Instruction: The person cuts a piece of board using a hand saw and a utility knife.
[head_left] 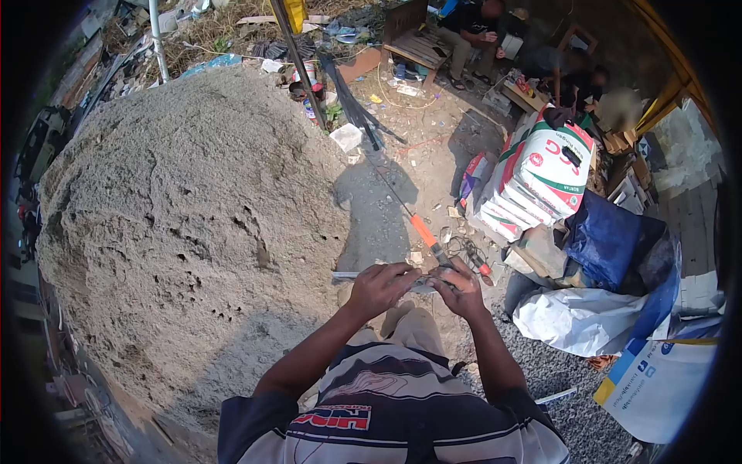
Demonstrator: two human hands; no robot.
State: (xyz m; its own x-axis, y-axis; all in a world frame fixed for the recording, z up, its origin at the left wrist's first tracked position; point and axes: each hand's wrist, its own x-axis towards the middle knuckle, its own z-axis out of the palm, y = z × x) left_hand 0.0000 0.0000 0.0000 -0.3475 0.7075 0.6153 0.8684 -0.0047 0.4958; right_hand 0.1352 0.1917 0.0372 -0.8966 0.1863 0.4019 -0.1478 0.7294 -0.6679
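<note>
Orange-sleeved rod (pixel 423 230) is the main thing in the head view: thin, dark, lying slanted over the dirt, with its lower end coming right down to the fingertips of the right hand (pixel 462 288). Can't tell if it actually joins what's being held or just lies under it.

Between both sets of fingers sits a small grey piece (pixel 424 285), flat-looking and too small to make out properly. The left hand (pixel 380 287) has its fingers curled tight together, knuckles up, closed over the left end of that piece. The right hand's fingers are bent and bunched too, tips pressed on the right end, thumb hidden.

Both forearms come up from the bottom edge and angle inward, elbows out, wrists nearly meeting in front of the striped shirt (pixel 402 410). A pale strip (pixel 345 274) pokes out just left of the left-hand knuckles, roughly level.

Beyond the fingers on the left there's a big sand pile (pixel 178 224). Well off to the right of the fingers: stacked cement bags (pixel 541 174), a blue tarp (pixel 610 240) and a white sack (pixel 576 319). Gravel (pixel 541 371) runs beside the right elbow. Other people (pixel 473 27) sit far past the fingertips, up top.
</note>
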